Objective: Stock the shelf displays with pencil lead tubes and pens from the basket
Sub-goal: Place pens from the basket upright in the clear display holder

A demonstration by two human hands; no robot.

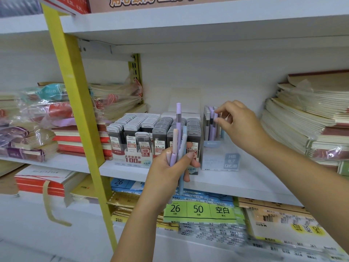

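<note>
Gripping several spare pens (178,137) upright as ready stock, the left hand (170,169) hovered at the shelf's (245,179) front edge. Farther in, the right hand's (238,123) thumb and forefinger bracketed a lilac pen (213,127) in the pen display (220,161), probably to seat it. Firm contact could not be confirmed. Lead tube trays (143,133) stood alongside.

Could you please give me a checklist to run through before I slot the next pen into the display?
1. Left hand grips the spare pens securely: ok.
2. Right hand pinches the purple pen at the display: ok.
3. Purple pen upright among the others: ok.
4. Free room in the display: cannot tell, the right hand hides part of it.
5. Basket within reach: cannot tell, out of view.
</note>
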